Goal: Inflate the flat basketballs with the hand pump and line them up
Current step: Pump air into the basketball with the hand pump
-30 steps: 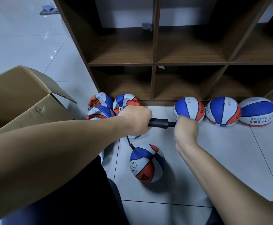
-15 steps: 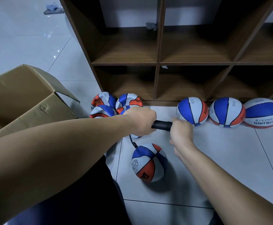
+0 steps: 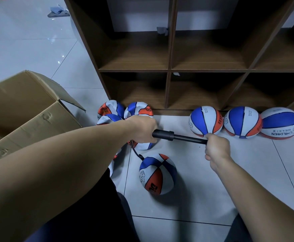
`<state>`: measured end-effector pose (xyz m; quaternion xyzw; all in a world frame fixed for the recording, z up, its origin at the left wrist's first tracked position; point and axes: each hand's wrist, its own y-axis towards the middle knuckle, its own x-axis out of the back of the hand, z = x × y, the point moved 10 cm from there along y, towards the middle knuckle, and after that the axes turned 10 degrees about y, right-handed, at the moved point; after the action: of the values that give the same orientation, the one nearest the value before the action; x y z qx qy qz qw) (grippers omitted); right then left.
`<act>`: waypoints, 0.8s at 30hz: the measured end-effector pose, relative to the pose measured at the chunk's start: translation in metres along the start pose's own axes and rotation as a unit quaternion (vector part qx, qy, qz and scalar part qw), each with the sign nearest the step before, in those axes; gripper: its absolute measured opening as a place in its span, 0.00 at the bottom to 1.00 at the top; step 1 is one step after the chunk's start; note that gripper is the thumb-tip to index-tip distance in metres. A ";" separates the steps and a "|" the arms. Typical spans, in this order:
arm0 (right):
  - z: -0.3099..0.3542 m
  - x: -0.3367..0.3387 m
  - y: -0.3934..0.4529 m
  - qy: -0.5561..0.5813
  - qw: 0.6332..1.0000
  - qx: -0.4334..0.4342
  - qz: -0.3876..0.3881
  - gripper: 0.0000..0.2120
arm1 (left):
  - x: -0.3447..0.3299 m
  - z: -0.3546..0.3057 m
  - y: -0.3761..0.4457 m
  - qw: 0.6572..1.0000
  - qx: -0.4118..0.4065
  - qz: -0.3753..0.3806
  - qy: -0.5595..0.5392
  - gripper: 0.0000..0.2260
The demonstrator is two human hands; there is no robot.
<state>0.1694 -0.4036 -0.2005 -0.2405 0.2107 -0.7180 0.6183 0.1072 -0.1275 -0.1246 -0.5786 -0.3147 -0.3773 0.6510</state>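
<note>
A black hand pump [image 3: 175, 135] lies level above the floor. My left hand [image 3: 142, 130] grips its barrel and my right hand [image 3: 216, 148] grips the handle, with the piston rod drawn out between them. A thin black hose [image 3: 137, 153] runs from the barrel down into a blue, white and orange basketball [image 3: 157, 173] on the tile. Three round inflated balls [image 3: 206, 121] [image 3: 242, 123] [image 3: 280, 125] stand in a row against the shelf base. Several flat balls [image 3: 111, 109] lie heaped behind my left hand.
An open cardboard box [image 3: 25, 109] stands on the left. A brown cubby shelf [image 3: 170, 70] fills the back, its compartments bare. A cloth [image 3: 58, 12] lies on the far tiles. My dark-clothed knee [image 3: 83, 215] is at the bottom.
My right hand has pulled the handle out to the right, so the rod is now extended; half a second ago the hands were close together. The ball on the hose stays put.
</note>
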 end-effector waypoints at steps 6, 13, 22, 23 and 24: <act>0.004 -0.001 -0.006 0.013 1.000 0.006 -0.023 0.11 | 0.004 -0.005 0.002 1.000 0.001 -0.019 0.018 0.12; 0.004 -0.040 -0.023 -0.033 0.998 0.037 0.028 0.11 | 0.012 -0.012 -0.002 0.998 -0.002 -0.042 0.038 0.10; -0.008 -0.065 -0.047 -0.021 0.999 0.032 0.030 0.12 | 0.018 -0.034 -0.012 0.996 -0.013 -0.068 0.063 0.11; -0.007 -0.068 -0.049 -0.020 0.999 0.035 0.036 0.13 | 0.021 -0.036 -0.013 0.995 -0.013 -0.070 0.067 0.11; -0.006 -0.070 -0.052 -0.018 0.998 0.036 0.041 0.13 | 0.023 -0.038 -0.014 0.995 -0.013 -0.071 0.069 0.11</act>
<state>0.1332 -0.3267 -0.1806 -0.2218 0.1828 -0.6951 0.6590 0.1055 -0.1686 -0.1032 -0.5360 -0.3040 -0.4656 0.6352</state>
